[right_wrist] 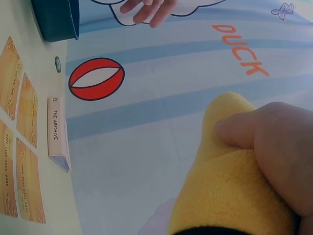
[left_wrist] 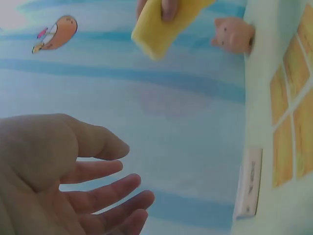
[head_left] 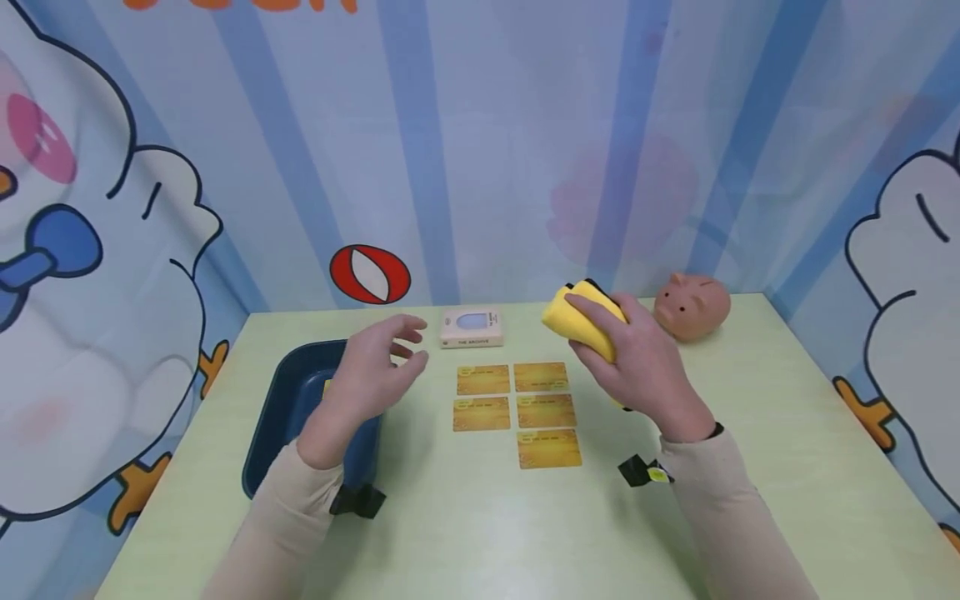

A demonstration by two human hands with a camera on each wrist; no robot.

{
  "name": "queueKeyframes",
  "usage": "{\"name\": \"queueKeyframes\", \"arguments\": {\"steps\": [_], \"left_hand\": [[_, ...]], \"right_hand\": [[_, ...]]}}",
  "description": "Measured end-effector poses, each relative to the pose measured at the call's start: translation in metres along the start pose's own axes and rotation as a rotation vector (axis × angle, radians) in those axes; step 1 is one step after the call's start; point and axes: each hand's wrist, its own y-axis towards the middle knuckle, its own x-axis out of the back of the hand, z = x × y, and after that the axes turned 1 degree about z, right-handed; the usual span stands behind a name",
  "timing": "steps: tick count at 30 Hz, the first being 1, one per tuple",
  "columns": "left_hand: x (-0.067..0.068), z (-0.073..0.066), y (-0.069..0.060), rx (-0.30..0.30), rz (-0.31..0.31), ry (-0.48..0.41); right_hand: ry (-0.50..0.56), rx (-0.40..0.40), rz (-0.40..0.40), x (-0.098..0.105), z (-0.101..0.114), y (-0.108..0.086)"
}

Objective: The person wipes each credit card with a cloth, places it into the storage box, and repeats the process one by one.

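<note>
My right hand (head_left: pixel 647 364) grips a folded yellow cloth (head_left: pixel 577 321) with a black edge, held above the table's right half. In the right wrist view the plush yellow cloth (right_wrist: pixel 220 181) bulges under the thumb. My left hand (head_left: pixel 375 371) hangs over the right side of a dark blue tray (head_left: pixel 258 433), holding nothing. Its fingers are relaxed and spread in the left wrist view. Between the hands, several golden cards (head_left: pixel 546 411) lie flat in two columns. A bit of yellow shows inside the tray, mostly hidden by the left hand.
A small pale pink box (head_left: pixel 472 327) marked "THE ARCHIVE" sits at the table's back edge. A pink piggy bank (head_left: pixel 692 307) stands at the back right. Printed fabric walls (head_left: pixel 510 167) rise behind and on both sides of the pale table (head_left: pixel 465 542).
</note>
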Motion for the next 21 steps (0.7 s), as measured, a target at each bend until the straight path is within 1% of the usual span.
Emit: {"name": "queueKeyframes", "arguments": {"steps": [2,4,7,10,14,18,21], "left_hand": [[-0.012,-0.009,-0.004,-0.041,-0.013,-0.013],[-0.025,-0.016,-0.008,-0.062,-0.016,-0.026],[-0.042,-0.023,-0.012,-0.066,0.001,-0.061],[-0.059,-0.024,-0.015,-0.066,0.028,-0.097],[-0.078,-0.017,-0.016,-0.053,0.07,-0.159],[-0.092,-0.004,-0.013,-0.023,0.105,-0.21],[-0.101,0.006,-0.011,0.011,0.113,-0.236]], "right_hand": [[-0.003,0.0,0.002,0.0,0.001,0.0],[-0.002,-0.002,0.005,0.001,0.001,0.0],[0.003,-0.01,0.011,0.001,0.002,-0.001],[0.004,-0.016,0.01,0.002,0.001,-0.002],[0.003,0.0,-0.006,0.003,0.001,-0.002],[0.007,0.015,-0.018,0.004,0.0,-0.001],[0.008,0.017,-0.021,0.003,0.0,-0.001]]}}
